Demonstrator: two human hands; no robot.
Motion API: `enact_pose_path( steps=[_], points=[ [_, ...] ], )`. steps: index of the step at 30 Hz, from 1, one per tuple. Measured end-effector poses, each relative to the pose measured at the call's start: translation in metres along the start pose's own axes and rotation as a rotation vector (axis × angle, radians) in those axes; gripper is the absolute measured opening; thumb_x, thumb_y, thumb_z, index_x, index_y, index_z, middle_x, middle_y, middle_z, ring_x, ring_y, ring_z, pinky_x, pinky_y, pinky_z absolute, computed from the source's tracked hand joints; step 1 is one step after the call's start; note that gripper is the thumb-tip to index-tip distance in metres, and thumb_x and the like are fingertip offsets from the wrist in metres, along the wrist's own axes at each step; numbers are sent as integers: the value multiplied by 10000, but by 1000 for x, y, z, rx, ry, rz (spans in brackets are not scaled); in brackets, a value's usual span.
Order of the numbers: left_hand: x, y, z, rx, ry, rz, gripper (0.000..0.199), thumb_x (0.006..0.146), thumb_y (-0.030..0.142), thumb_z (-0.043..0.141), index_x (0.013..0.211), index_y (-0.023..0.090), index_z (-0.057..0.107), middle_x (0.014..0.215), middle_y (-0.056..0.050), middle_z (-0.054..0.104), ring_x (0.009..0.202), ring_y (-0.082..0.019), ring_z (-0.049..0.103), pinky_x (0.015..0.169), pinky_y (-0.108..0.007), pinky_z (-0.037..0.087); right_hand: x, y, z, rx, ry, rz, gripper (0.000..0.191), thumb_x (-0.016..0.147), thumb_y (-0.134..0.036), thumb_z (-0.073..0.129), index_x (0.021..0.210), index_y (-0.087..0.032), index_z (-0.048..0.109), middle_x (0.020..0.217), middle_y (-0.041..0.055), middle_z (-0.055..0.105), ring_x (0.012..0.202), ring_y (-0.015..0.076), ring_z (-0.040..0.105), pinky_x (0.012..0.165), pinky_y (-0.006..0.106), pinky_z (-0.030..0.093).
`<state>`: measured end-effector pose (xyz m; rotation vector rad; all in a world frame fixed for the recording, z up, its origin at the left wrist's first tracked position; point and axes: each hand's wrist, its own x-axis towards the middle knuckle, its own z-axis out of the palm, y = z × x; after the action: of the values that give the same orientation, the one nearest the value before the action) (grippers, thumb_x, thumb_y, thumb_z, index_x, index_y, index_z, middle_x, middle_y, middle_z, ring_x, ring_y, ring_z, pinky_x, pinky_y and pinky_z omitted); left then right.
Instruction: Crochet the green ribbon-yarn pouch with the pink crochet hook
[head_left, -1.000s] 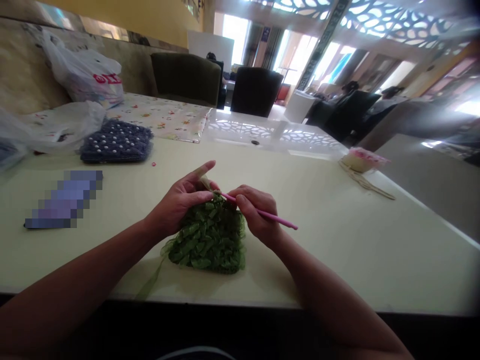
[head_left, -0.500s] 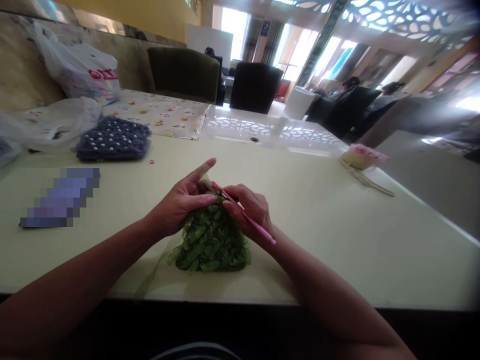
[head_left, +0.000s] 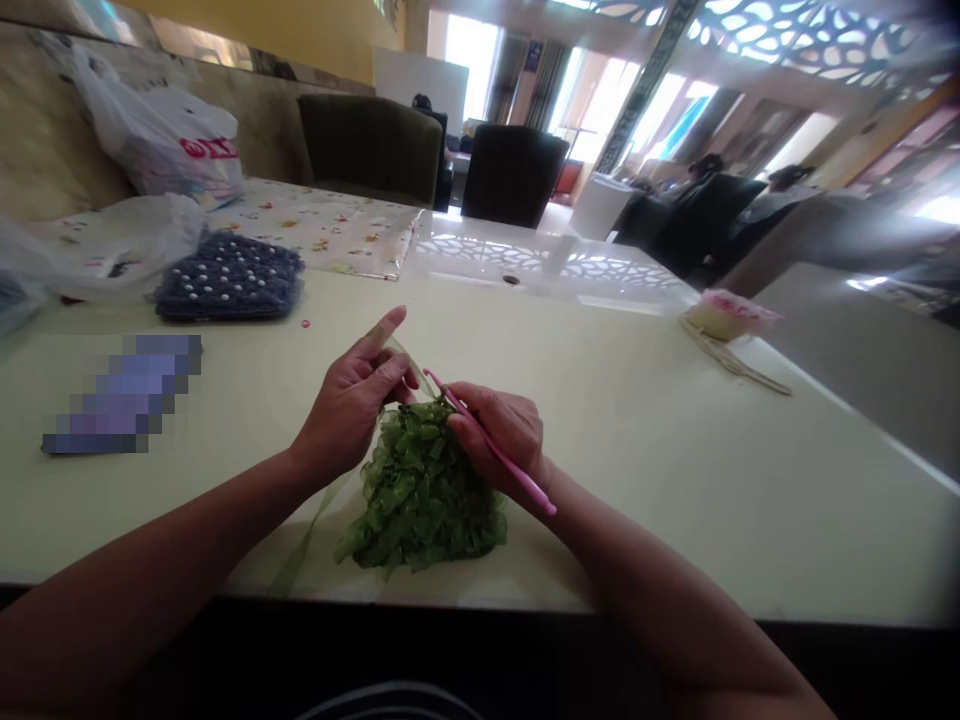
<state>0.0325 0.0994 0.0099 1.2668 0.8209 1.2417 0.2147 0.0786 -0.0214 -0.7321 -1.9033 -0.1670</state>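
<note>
A pink crochet hook lies in my right hand, pinched near its hooked end, the handle pointing down toward my wrist. Below both hands rests a ruffled green crochet piece on the table, its top edge up by the hook. My left hand is raised to the left, forefinger stretched upward, the other fingers and thumb closed on a sheer green ribbon. From there the ribbon runs tight to the hook tip. More of the ribbon trails down left of the piece to the table's front edge.
On the pale table, a dark blue beaded piece and plastic bags stand at the far left. A blurred-out bluish object lies nearer. Far right is a small pink-topped container with a cord. Chairs and people are beyond.
My left hand has moved left, off the top of the green piece, and the ribbon now stretches between it and the hook. The piece looks fuller and lower; the hook handle tilts slightly lower.
</note>
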Motion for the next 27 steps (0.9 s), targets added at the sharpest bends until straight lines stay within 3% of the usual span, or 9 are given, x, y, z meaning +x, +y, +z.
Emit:
enact_pose_path(
  steps=[3, 7, 10, 17, 22, 27],
  points=[
    [0, 0, -1, -3, -49, -6, 691, 876, 244, 613, 1506, 226, 329, 730, 33, 612, 669, -92, 564, 734, -223, 478, 1, 0, -1, -78, 7, -56, 223, 954, -275, 520, 1123, -158, 607, 763, 38, 705, 602, 119, 632, 594, 225, 475],
    [1, 1, -4, -43, -278, -121, 917, 819, 191, 702, 1536, 365, 158, 865, 31, 648, 808, -106, 600, 811, -237, 470, 0, 4, -1, -126, -13, -106, 225, 950, -254, 529, 1142, -155, 592, 759, 37, 703, 590, 120, 619, 583, 238, 467],
    [2, 3, -8, -74, -413, -181, 978, 790, 152, 729, 1523, 426, 142, 903, 27, 646, 845, -124, 612, 807, -252, 480, 0, 5, -1, -66, -11, -61, 189, 935, -206, 541, 1105, -155, 606, 801, 42, 711, 621, 120, 634, 597, 234, 483],
    [1, 8, -9, -106, -397, -180, 924, 772, 141, 748, 1495, 443, 258, 909, 25, 653, 852, -130, 620, 793, -236, 490, 10, -1, -5, 228, -69, 150, 154, 953, -222, 506, 1003, -176, 645, 867, 38, 701, 739, 133, 651, 684, 260, 524],
    [0, 7, -5, -160, -359, -200, 688, 868, 234, 656, 1474, 376, 363, 885, 7, 658, 819, -130, 619, 779, -249, 495, 11, -2, -5, 261, -57, 123, 141, 939, -159, 500, 1001, -158, 627, 866, 44, 671, 768, 127, 630, 713, 269, 517],
    [5, 5, -10, -125, -417, -223, 865, 759, 126, 751, 1482, 365, 341, 890, 27, 657, 868, -117, 615, 854, -247, 470, 13, -6, -10, 266, -41, 111, 146, 938, -153, 506, 1005, -173, 634, 868, 31, 670, 773, 116, 632, 715, 253, 520]
  ],
)
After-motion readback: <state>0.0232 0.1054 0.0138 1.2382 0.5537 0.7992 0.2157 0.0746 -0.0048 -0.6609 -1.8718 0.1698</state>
